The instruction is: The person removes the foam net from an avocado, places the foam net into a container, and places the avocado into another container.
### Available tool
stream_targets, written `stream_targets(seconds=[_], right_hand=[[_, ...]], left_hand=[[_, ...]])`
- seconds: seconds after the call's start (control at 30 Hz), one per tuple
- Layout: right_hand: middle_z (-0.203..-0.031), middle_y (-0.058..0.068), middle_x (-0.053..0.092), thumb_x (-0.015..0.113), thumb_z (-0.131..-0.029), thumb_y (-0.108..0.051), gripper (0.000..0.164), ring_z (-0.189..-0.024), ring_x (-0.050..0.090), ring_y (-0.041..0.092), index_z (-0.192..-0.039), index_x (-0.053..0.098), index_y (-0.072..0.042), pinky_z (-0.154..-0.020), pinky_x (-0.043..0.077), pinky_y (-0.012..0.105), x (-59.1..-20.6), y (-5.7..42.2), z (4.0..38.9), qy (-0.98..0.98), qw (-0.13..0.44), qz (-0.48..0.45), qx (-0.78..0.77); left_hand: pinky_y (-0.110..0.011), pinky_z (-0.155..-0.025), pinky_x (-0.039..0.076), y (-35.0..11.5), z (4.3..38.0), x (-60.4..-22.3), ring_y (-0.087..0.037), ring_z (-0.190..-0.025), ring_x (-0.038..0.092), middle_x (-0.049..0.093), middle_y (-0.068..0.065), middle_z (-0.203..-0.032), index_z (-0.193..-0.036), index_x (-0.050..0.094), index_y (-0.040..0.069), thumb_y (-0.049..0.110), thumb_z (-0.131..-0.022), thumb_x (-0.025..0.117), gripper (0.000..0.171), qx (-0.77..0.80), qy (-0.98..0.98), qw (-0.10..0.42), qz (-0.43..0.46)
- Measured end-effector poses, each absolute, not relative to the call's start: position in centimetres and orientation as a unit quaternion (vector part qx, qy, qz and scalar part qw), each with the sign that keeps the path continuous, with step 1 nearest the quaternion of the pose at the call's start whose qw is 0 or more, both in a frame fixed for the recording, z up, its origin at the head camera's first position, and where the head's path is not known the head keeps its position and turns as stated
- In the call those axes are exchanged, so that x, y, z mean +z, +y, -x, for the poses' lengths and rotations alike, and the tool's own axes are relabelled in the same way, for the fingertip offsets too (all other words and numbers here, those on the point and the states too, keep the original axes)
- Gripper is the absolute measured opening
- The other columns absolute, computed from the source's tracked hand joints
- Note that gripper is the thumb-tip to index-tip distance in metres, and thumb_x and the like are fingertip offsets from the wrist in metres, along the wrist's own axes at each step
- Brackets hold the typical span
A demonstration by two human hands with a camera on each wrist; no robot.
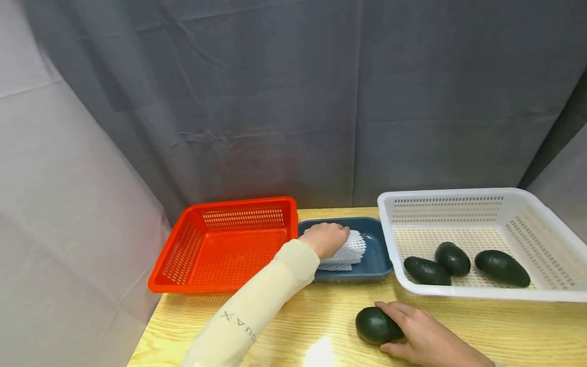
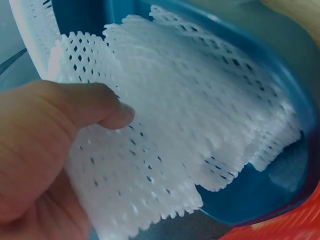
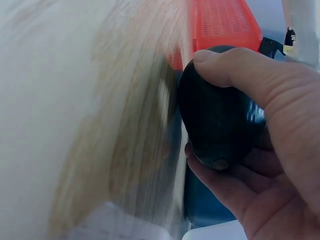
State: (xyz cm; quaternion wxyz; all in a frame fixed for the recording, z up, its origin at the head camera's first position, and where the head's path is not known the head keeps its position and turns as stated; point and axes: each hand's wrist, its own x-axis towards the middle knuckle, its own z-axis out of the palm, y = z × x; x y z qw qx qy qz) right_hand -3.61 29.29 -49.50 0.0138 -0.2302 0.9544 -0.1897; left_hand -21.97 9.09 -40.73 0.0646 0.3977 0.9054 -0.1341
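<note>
My left hand (image 1: 326, 239) reaches into the blue tray (image 1: 378, 252), which holds several white foam net sleeves (image 1: 354, 248). In the left wrist view the thumb lies over one foam net sleeve (image 2: 132, 175) and the fingers are behind it, pinching it. More sleeves are stacked beside it against the tray wall. Nearer the front, my right hand (image 1: 415, 331) grips a dark green avocado (image 1: 373, 326) low over the table. The right wrist view shows thumb and fingers curled round the avocado (image 3: 220, 115), its stem end uncovered.
A red basket (image 1: 238, 293) stands left of the tray. On the right, a white basket (image 1: 486, 294) contains 3 dark avocados (image 1: 502, 267) near its front wall. The wooden table (image 1: 284, 336) runs up to a grey curtain (image 1: 275, 102) at the back.
</note>
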Motion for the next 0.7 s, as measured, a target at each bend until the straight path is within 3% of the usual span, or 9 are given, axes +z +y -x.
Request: stream_targets(seconds=[0.37,0.7], right_hand=[[-0.121,-0.001,0.071,0.084,-0.079,-0.055,0.078,-0.1,0.07,0.013,-0.137,0.063,-0.007,-0.08,0.062,0.032,-49.6,29.4,3.6,0.955,0.018,0.226,-0.191],[-0.121,-0.001,0.072,0.086,-0.078,-0.052,0.077,-0.1,0.07,0.012,-0.136,0.063,-0.007,-0.079,0.062,0.03,-49.7,29.4,3.6,0.952,-0.005,0.236,-0.193]], left_hand=[[-0.036,-0.112,0.053,8.8,21.3,-41.8,-0.022,-0.131,0.065,0.059,-0.003,-0.152,-0.155,0.047,0.011,0.018,-0.107,0.054,0.049,-0.113,0.916,0.119,-0.365],[-0.031,-0.128,0.032,8.3,21.5,-43.2,-0.017,-0.158,0.035,0.034,-0.003,-0.171,-0.164,0.029,0.011,0.027,-0.106,0.054,0.066,-0.118,0.914,0.161,-0.353]])
